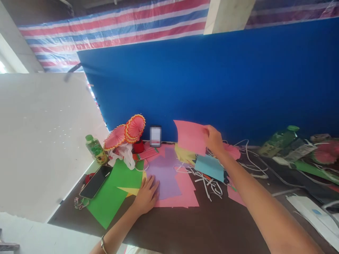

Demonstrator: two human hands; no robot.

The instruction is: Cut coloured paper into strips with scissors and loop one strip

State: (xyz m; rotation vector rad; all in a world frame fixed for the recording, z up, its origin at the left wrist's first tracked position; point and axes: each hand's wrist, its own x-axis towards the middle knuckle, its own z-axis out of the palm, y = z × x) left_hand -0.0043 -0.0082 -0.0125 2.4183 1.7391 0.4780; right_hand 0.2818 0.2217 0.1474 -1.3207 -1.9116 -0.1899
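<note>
Raised above the table, a sheet of pink paper [189, 137] is pinched at its right edge by my right hand [214, 140]. My left hand [146, 195] lies flat with fingers spread, at the left edge of a purple sheet [165, 176]. Larger pink paper [185, 197] shows beneath the purple one. Green sheets [108, 208] and a strip of yellow paper lie left of that hand. Below the lifted sheet are a light blue sheet [209, 168], yellow paper [184, 153] and white paper strips [212, 187].
A phone [96, 181] and a green-capped bottle [95, 150] stand at left, near pleated paper fans [135, 128]. A small screen [155, 136] leans on the blue partition [198, 81]. Cables [251, 162], another bottle [280, 141] and a white packet [314, 213] are at right.
</note>
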